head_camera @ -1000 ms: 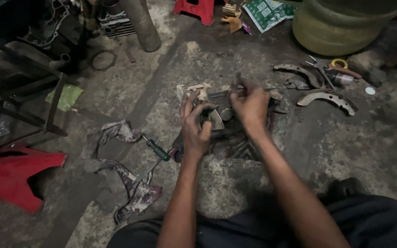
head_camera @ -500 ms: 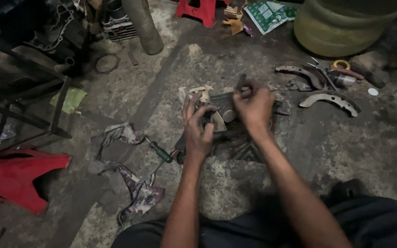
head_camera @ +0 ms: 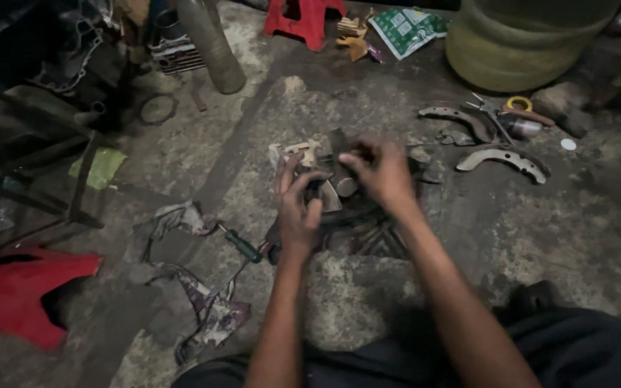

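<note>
Dim, murky light; floor centre faintly lit, corners sink into shadow; moving right hand (head_camera: 381,171) blurred.

Metal brake assembly (head_camera: 339,188): dark grey, greasy, round-bodied, with a pale curved shoe segment showing near its middle. Sits low on the concrete floor, upper end tilted away from the person. Left side lies under the left-hand grip; top edge lies under the right-hand grip. Details between the two grips are blurred and partly hidden.
</note>
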